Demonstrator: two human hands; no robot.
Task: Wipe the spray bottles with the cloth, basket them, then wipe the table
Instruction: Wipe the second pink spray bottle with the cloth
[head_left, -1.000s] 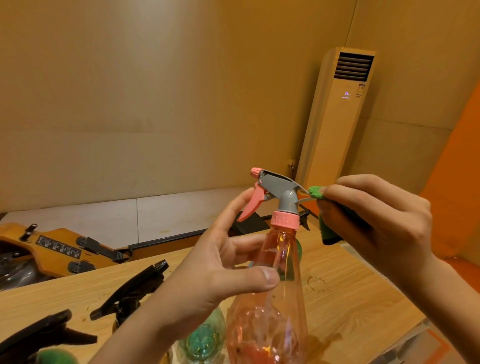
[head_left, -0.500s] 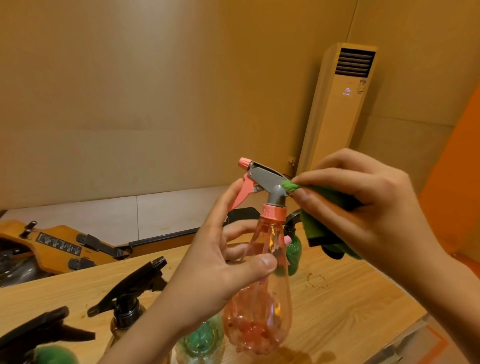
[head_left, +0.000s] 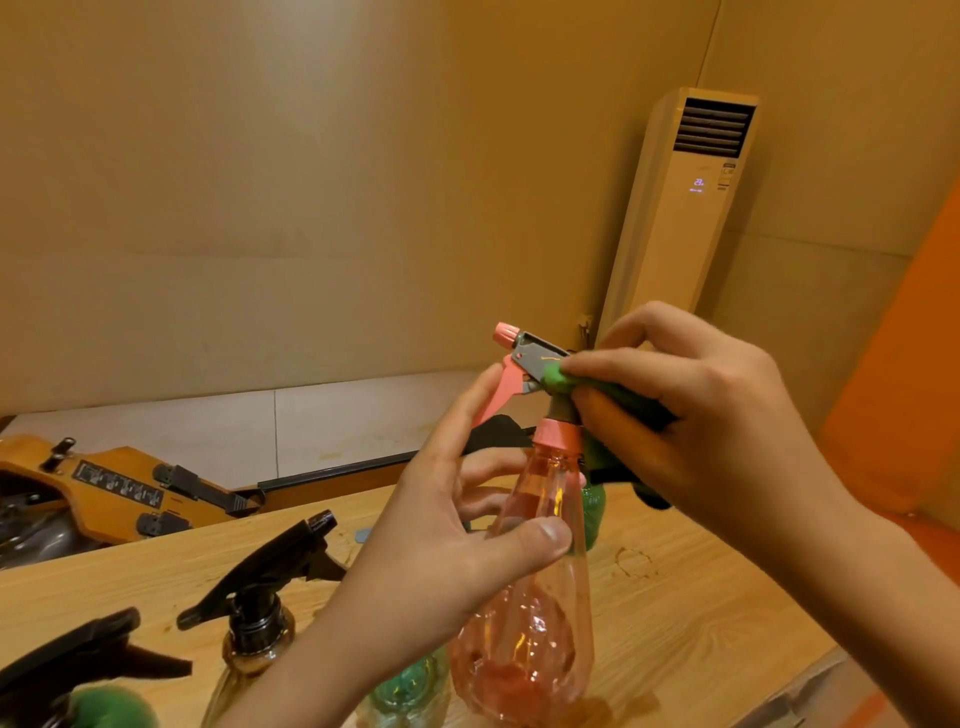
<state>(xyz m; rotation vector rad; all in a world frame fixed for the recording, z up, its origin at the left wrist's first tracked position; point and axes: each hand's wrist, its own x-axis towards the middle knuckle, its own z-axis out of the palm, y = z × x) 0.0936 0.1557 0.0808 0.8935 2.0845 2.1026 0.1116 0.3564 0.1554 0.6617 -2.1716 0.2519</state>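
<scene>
Several spray bottles share the wooden worktop (head_left: 701, 597). At the near left corner a green bottle (head_left: 111, 704) with a black sprayer is cut off by the frame edge. Just right of it stands an amber bottle (head_left: 257, 639), also with a black sprayer, its nozzle pointing far and right. Beyond these, past the worktop's far left edge, lies an orange-brown wooden frame (head_left: 119, 483) with black clips. A teal bottle (head_left: 410, 686) shows low down, partly hidden by the left forearm.

The left hand (head_left: 457, 525) grips the pink bottle (head_left: 524, 623) around its shoulder: the thumb presses the near side, the other fingers curl behind, and the forefinger reaches up beside the pink trigger. The pink bottle is upright at centre, by the worktop's near edge; whether its base touches the wood I cannot tell. Its grey sprayer head points left.

The right hand (head_left: 717, 431) pinches a green cloth (head_left: 558, 380) between thumb and fingers and presses it onto the rear of that sprayer head, just above the pink collar; the rest of the cloth hangs under the palm. Behind the pink bottle a dark green bottle (head_left: 594, 512) peeks out on the worktop.

Far right, a tall air conditioner (head_left: 680, 208) stands against the wall, and an orange panel (head_left: 904, 364) fills the right edge.
</scene>
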